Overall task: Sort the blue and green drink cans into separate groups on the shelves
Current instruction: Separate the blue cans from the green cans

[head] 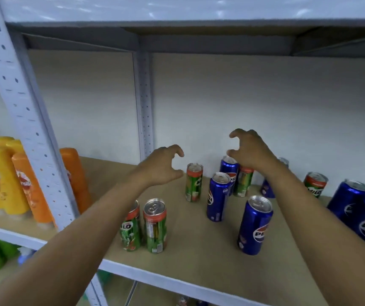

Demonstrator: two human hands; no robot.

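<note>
Several blue cans (pixel 255 226) and green cans (pixel 155 226) stood mixed on the shelf (pixel 199 261), two green ones together near its front edge and more toward the back and right side. Both hands hovered over the back of the shelf, fingers curled and empty: the left hand (pixel 161 166) beside a green can, the right hand (pixel 249 151) just above a blue one. Yellow and orange bottles (pixel 7 180) filled the neighbouring bay.

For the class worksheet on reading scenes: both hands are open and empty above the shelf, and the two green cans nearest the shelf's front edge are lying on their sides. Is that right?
Not quite. In the head view the two green cans nearest the front edge stand upright, tops up. The rest holds: the left hand and right hand are open and empty above the shelf.
</note>
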